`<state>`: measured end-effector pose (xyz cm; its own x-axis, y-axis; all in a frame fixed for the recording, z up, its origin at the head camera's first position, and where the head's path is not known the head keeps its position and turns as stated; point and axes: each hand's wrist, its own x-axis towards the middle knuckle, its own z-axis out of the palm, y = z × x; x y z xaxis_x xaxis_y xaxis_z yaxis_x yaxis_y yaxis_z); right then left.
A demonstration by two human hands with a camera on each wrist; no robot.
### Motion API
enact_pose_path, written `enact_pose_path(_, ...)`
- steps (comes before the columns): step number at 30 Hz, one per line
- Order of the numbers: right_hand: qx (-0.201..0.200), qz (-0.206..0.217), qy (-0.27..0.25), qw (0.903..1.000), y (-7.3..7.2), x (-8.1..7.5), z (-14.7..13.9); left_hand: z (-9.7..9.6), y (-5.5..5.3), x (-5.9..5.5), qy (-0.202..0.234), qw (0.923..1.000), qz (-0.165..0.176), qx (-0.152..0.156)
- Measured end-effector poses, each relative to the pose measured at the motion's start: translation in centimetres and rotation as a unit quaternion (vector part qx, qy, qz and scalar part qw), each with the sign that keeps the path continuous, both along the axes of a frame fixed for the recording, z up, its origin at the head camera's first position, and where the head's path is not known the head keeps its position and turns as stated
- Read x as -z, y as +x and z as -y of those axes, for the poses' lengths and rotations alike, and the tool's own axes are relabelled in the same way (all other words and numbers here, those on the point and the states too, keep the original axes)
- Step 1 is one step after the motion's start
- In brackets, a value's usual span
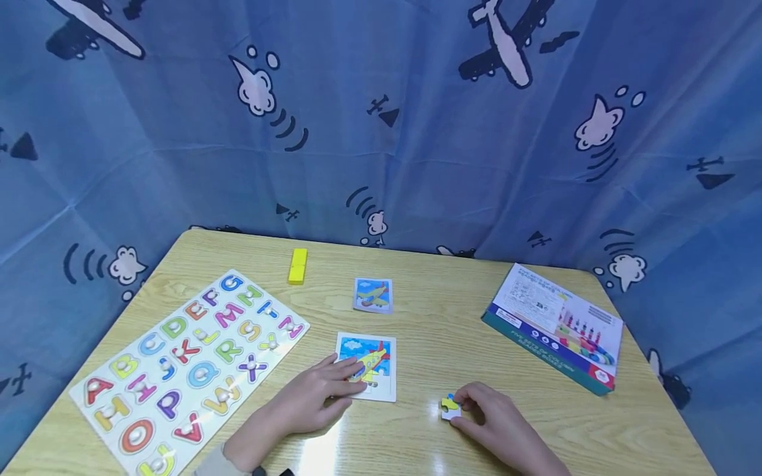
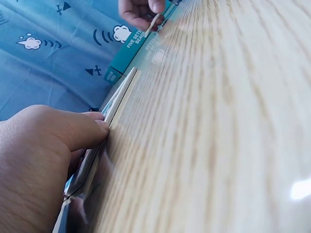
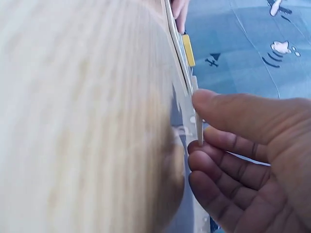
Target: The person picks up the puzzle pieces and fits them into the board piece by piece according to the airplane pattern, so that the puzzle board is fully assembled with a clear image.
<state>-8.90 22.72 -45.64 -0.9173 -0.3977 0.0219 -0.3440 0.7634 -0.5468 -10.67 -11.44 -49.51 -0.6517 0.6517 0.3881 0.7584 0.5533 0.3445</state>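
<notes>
A jigsaw puzzle board [image 1: 387, 391] with a yellow and red airplane picture lies mid-table, a white patch showing at its lower right. My left hand [image 1: 315, 398] rests on its left side, fingers spread over the picture and hiding part of it. In the left wrist view, the left thumb [image 2: 90, 132] touches the board's edge. To the right of the board, my right hand [image 1: 497, 423] pinches a yellow, white and blue jigsaw piece [image 1: 450, 408] between thumb and fingers. Seen edge-on in the right wrist view, the piece [image 3: 199, 128] stands close to the tabletop.
Behind the board lies a small airplane picture card [image 1: 373, 295]. A letter peg board [image 1: 199, 433] covers the left side. Yellow blocks [image 1: 297, 266] sit at the back left, a bead-set box [image 1: 553, 327] at the right. A blue curtain [image 1: 381, 132] hangs behind.
</notes>
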Motion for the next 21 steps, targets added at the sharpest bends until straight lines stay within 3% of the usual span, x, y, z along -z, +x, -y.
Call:
enact_pose_path(13, -0.042, -0.026, -0.003, 0.9988, -2.1, -0.7, 4.1, 0.0, -0.1, 0.0, -0.004, 0.9999, 0.011, 0.002)
enact_pose_path(21, -0.095, -0.067, 0.013, 0.9931, -3.3, -0.5, 6.6, 0.0, -0.1, 0.0, -0.001, 0.9999, 0.014, -0.001)
